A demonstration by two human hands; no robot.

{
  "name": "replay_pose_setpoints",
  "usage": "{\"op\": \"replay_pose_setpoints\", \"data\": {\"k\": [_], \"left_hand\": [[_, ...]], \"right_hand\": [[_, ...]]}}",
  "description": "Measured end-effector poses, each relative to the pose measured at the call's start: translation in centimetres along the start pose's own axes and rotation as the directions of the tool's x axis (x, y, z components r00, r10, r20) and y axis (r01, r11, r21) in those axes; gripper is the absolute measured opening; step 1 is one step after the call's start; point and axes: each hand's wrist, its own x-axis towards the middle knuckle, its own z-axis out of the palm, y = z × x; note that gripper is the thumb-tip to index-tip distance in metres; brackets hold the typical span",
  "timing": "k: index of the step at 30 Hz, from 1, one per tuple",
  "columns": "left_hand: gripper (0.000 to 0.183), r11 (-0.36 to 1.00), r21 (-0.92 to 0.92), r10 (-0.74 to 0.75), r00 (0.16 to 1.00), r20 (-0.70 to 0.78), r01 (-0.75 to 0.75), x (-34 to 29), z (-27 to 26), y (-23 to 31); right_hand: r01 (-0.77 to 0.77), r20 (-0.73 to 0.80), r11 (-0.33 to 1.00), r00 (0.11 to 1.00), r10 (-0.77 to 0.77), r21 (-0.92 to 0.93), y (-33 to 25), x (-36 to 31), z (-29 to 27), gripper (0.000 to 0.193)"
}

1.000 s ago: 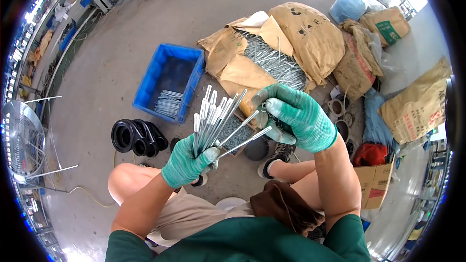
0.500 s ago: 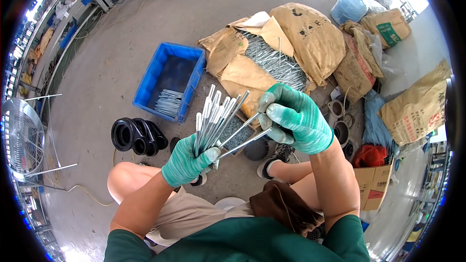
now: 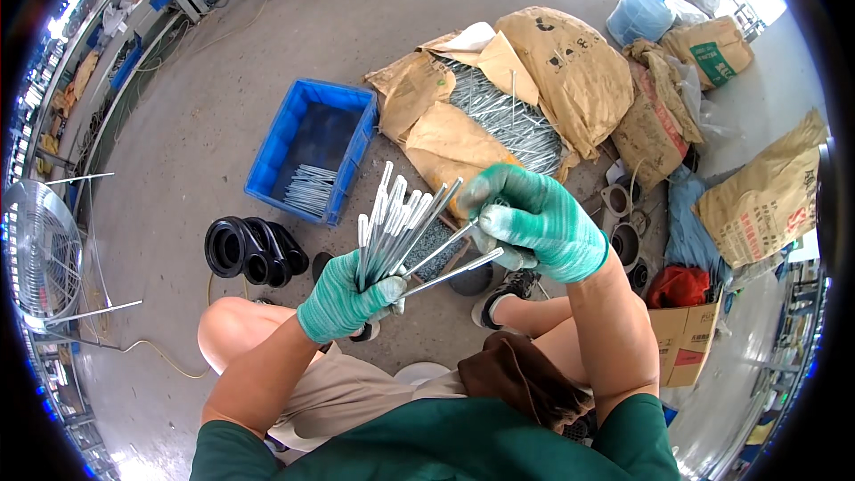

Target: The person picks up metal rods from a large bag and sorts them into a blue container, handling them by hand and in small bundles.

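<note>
My left hand, in a green and grey glove, is closed round a bundle of long, thin metal rods. Most of them point up and away, with bright pale ends. Two rods splay out of the bundle toward my right hand, gloved alike. Its thumb and fingers are pinched at the tip of the upper splayed rod; whether a small part is also between them is too hidden to tell. The lower splayed rod ends just below those fingers. Beneath the hands, a container of small grey parts is partly covered.
Beyond my hands, a blue bin holds a stack of rods. A torn paper sack spills many loose rods. Black rings lie at left near a metal fan. Sacks and a cardboard box stand at right.
The right fingers have shifted slightly left and tightened round the tip of the upper splayed rod. The bundle in the left hand has tilted a little; its grip is the same.
</note>
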Motion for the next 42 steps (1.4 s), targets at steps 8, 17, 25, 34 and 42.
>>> {"op": "replay_pose_setpoints", "data": {"k": [8,17,25,34,42], "left_hand": [[0.027,0.996,-0.049,-0.08,0.997,0.019,0.081,-0.2,0.1,0.5],[0.024,0.994,0.082,-0.073,0.997,0.021,0.071,-0.1,0.2,0.2],[0.026,0.962,0.271,0.027,0.999,0.025,-0.033,0.0,0.0,0.0],[0.023,0.98,0.194,0.017,0.994,0.105,-0.037,-0.1,0.0,0.0],[0.024,0.996,0.082,0.029,0.994,0.11,-0.039,0.0,0.0,-0.9]], "right_hand": [[0.177,-0.137,0.983,0.976,-0.169,0.045,0.6,0.7,-0.7,0.022],[0.117,-0.147,0.991,0.983,-0.106,0.066,0.8,0.7,-0.5,0.029],[0.013,-0.177,0.999,0.984,-0.019,-0.034,0.0,0.5,-0.2,0.032],[-0.018,-0.185,0.987,0.983,-0.012,-0.162,-0.6,0.4,-0.8,0.032],[0.004,-0.133,0.994,0.991,-0.019,-0.111,-0.7,0.0,0.1,0.028]]}}
